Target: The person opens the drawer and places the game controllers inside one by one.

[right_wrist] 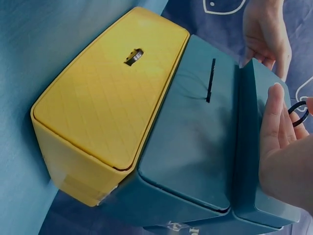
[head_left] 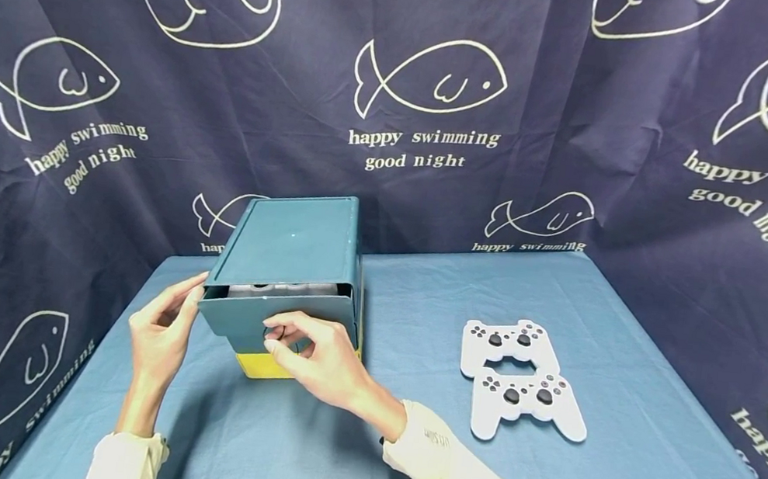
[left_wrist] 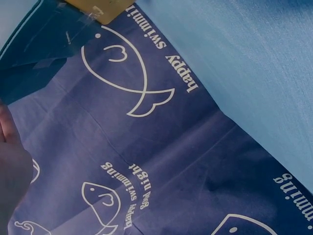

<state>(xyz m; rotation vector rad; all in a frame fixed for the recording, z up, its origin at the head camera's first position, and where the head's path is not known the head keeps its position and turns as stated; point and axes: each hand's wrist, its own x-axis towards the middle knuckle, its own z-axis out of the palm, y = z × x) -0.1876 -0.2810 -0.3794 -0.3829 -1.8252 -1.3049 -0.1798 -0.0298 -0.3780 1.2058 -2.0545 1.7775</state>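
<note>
A small drawer cabinet (head_left: pixel 293 238) has two teal drawers above a yellow one (right_wrist: pixel 112 93). Its top drawer (right_wrist: pixel 264 132) stands partly pulled out, and a white object (head_left: pixel 301 290) shows through the gap under the cabinet's top. My right hand (head_left: pixel 325 358) pinches the black ring pull (right_wrist: pixel 299 113) on that drawer's front between thumb and index finger, the other fingers extended. At the cabinet's left front corner, my left hand (head_left: pixel 163 333) touches the side with fairly straight fingers. Only an edge of this hand (left_wrist: pixel 12 166) shows in the left wrist view.
Two white game controllers lie to the right on the blue cloth (head_left: pixel 416 336), the rear one (head_left: pixel 478 351) partly overlapped by the front one (head_left: pixel 528 403). Behind and at both sides hangs a dark blue curtain (head_left: pixel 417 196) with white fish drawings.
</note>
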